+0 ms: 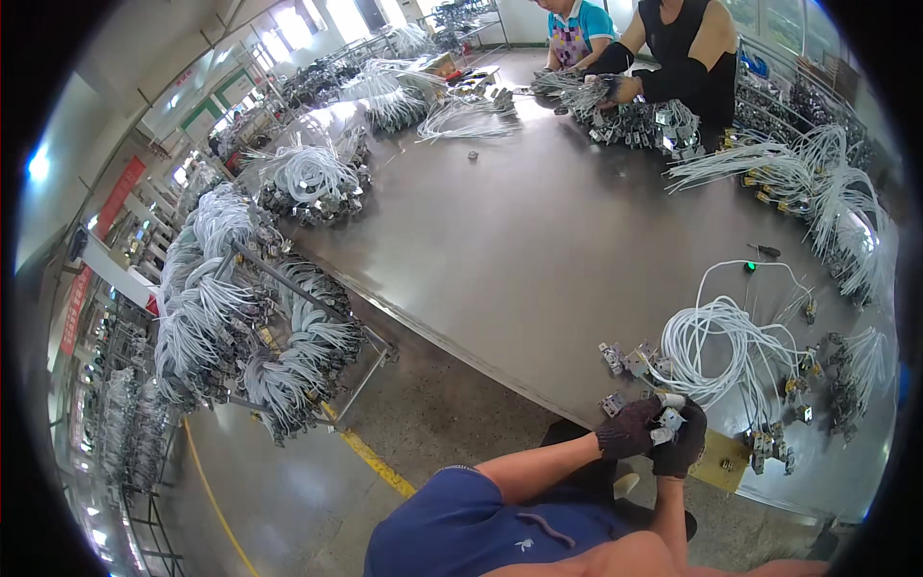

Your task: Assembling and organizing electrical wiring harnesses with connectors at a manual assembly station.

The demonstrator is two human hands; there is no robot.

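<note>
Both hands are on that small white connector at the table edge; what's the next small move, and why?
Probably seat the white connector fully, pressing with the right hand while the left hand steadies it. Both gloved hands pinch it together, and its white cable coil lies slack on the table just beyond, so nothing pulls against it.

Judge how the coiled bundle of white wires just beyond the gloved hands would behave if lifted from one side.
The white wire coil would probably sag and spread, since its loops lie loose and uneven on the table. The small metal connectors at its ends would likely dangle and snag. It looks light for its bulk.
</note>
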